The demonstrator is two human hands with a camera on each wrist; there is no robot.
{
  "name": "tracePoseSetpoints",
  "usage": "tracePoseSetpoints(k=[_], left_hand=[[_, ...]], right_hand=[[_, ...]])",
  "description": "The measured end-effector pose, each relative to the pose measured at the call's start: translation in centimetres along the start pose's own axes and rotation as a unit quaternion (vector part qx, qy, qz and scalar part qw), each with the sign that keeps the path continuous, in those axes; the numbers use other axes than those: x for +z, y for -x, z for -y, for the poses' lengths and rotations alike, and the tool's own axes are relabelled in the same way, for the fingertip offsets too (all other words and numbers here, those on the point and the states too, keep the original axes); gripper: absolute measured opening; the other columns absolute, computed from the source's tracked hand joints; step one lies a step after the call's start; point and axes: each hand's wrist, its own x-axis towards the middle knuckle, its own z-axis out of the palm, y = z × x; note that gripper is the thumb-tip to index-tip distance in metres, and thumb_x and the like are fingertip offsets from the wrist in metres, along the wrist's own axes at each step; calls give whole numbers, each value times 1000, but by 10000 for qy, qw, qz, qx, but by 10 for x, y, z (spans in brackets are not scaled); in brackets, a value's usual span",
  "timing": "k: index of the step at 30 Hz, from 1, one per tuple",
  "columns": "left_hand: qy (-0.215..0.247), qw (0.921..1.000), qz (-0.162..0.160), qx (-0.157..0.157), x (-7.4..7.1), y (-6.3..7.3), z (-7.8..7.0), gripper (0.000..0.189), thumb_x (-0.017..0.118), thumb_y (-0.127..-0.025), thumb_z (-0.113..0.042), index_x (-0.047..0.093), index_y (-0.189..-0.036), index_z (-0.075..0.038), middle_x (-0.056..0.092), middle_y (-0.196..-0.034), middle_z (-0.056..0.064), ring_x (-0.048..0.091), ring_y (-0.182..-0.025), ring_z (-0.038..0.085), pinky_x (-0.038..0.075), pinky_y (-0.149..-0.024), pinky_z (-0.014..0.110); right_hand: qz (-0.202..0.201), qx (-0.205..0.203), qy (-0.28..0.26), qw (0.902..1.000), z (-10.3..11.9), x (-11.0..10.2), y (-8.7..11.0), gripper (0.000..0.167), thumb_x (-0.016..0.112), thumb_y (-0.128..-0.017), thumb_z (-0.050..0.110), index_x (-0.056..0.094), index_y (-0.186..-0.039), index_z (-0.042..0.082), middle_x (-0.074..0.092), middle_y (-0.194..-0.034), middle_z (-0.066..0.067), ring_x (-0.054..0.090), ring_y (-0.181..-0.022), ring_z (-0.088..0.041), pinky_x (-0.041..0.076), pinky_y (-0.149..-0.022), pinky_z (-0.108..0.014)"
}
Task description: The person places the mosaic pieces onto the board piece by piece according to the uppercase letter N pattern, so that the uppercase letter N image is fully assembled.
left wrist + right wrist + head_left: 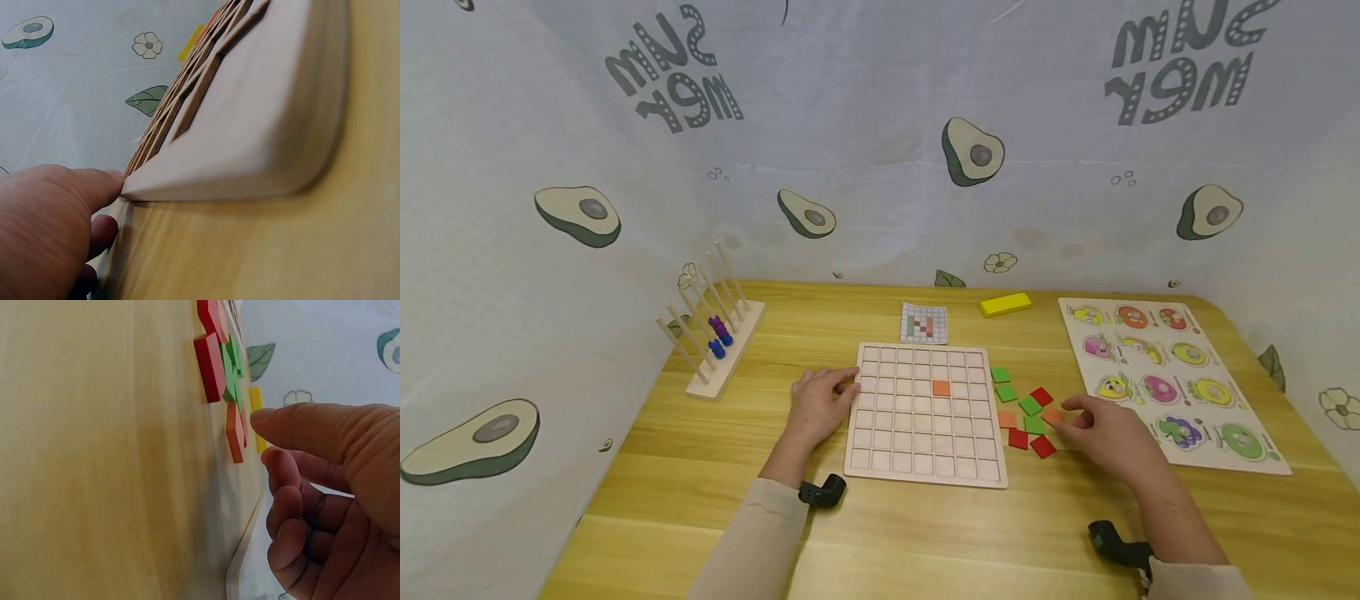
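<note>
A square wooden grid board (917, 475) lies in the middle of the table with one orange tile (941, 388) in a cell of its upper right part. My left hand (822, 404) rests at the board's left edge, and in the left wrist view its thumb (100, 187) touches the rim. To the right of the board lie several loose green, red and orange tiles. My right hand (1108, 433) hovers by the rightmost loose orange tile (1052, 416), fingertips close to it. In the right wrist view nothing sits between thumb and fingers.
Behind the board are a small printed pattern card (924, 323) and a yellow bar (1005, 305). A fruit puzzle board (1120, 346) lies at the right, partly behind my right hand. On the left stands a pegged wooden rack (737, 354) with blue and purple beads.
</note>
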Motion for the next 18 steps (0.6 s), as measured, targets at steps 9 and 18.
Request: tracePoseSetpoints(k=[9, 18], left_hand=[[29, 10000, 15, 9, 0, 0, 0, 33, 69, -98, -32, 73, -129, -22, 71, -92, -2, 52, -87, 18, 35, -86, 41], [3, 10000, -34, 53, 0, 0, 0, 32, 69, -97, -31, 73, -128, -23, 70, -89, -2, 51, -85, 17, 34, -85, 40]], right_hand=[[77, 145, -186, 9997, -10, 5, -2, 58, 72, -93, 41, 62, -133, 0, 62, -91, -8, 51, -74, -21, 38, -62, -33], [-9, 64, -239, 9997, -11, 9, -2, 55, 74, -93, 37, 63, -131, -1, 63, -88, -7, 51, -72, -20, 39, -61, -32]])
